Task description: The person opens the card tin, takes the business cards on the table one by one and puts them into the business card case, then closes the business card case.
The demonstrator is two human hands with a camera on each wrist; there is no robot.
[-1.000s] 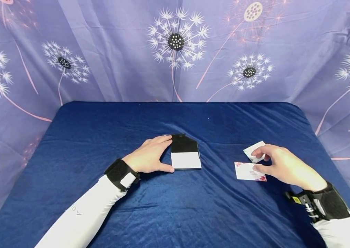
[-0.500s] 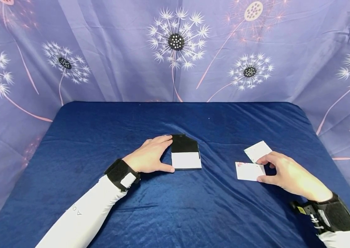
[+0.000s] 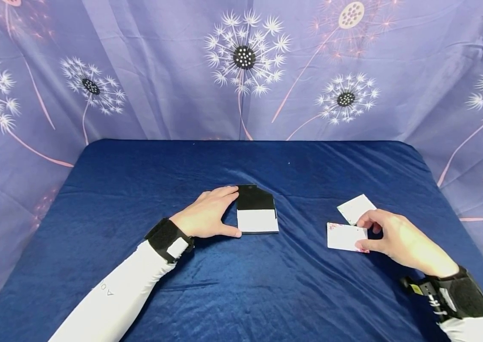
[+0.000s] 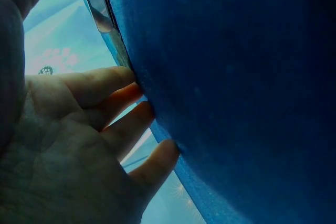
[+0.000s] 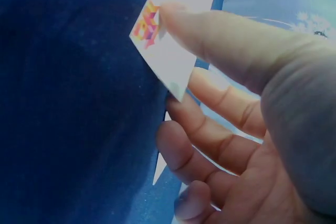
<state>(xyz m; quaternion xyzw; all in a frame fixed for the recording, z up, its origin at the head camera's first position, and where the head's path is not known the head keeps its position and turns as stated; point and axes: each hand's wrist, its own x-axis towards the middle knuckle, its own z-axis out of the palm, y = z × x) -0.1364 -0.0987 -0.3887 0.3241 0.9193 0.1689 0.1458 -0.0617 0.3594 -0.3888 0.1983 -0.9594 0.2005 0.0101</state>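
A flat card case (image 3: 256, 221), black in its upper part and white or silvery below, lies in mid-table. My left hand (image 3: 207, 213) rests at its left side, thumb at the lower corner and fingers by the upper one. The left wrist view shows the case's shiny edge (image 4: 95, 3) and loosely extended fingers on the cloth. With my right hand (image 3: 395, 240) I pinch a white business card (image 3: 344, 236) with pink-red corner prints, thumb on its face and fingertips behind its edge. A second white card (image 3: 357, 207) lies tilted just behind, partly covered by my right fingers.
A dark blue cloth (image 3: 241, 285) with soft wrinkles covers the table. Behind it hangs a purple curtain (image 3: 173, 61) printed with dandelions. Black straps with devices (image 3: 446, 289) sit on both wrists.
My right hand has drawn back slightly toward the card's right edge and now pinches it. The card has shifted a little right and tilted. My left hand and the case have stayed put.
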